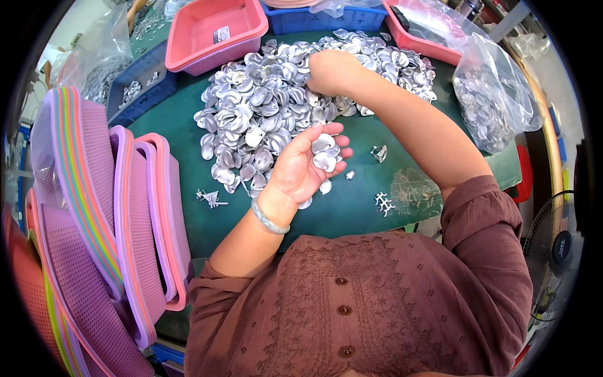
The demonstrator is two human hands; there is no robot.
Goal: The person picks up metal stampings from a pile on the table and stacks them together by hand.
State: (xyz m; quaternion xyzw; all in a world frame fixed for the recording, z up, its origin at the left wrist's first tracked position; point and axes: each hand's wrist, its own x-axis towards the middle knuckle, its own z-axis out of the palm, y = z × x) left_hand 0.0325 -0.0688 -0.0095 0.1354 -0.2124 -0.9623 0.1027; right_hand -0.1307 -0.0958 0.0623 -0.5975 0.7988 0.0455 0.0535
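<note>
A big heap of silvery shell-shaped metal pieces (276,100) lies on the green table (352,207). My left hand (304,166) is turned palm up at the heap's near edge and cups a few of these metal pieces (325,154). My right hand (331,70) reaches into the far side of the heap, fingers curled down among the pieces; what it grips is hidden. A pale bangle (269,218) circles my left wrist.
Small metal sprue scraps (210,198) (383,202) lie on the table near me. Stacked purple and pink mesh trays (125,220) stand at the left. A pink bin (217,31) and blue crates (141,85) sit behind the heap. A clear bag of pieces (490,94) is at right.
</note>
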